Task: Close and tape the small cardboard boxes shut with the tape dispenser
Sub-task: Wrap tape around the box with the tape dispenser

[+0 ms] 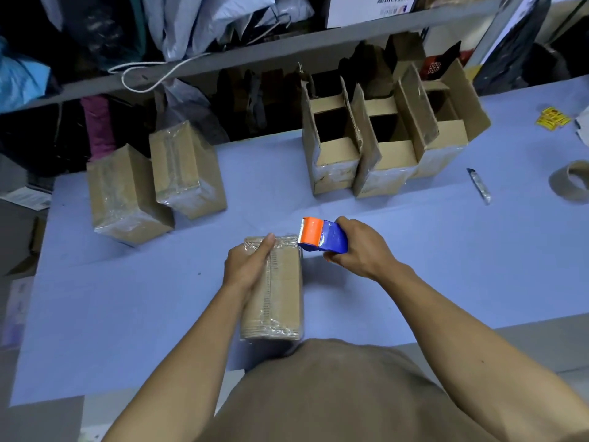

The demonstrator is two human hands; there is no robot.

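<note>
A small closed cardboard box lies lengthwise on the blue table in front of me, with clear tape along its top seam. My left hand presses on the box's far left top, fingers lying on the tape. My right hand grips a blue and orange tape dispenser whose orange head touches the box's far right corner. Two taped boxes lie at the left. Three open boxes stand in a row at the back.
A utility knife lies right of the open boxes. A brown tape roll core sits at the right edge. Yellow packets lie far right. A cluttered shelf with bags runs along the back.
</note>
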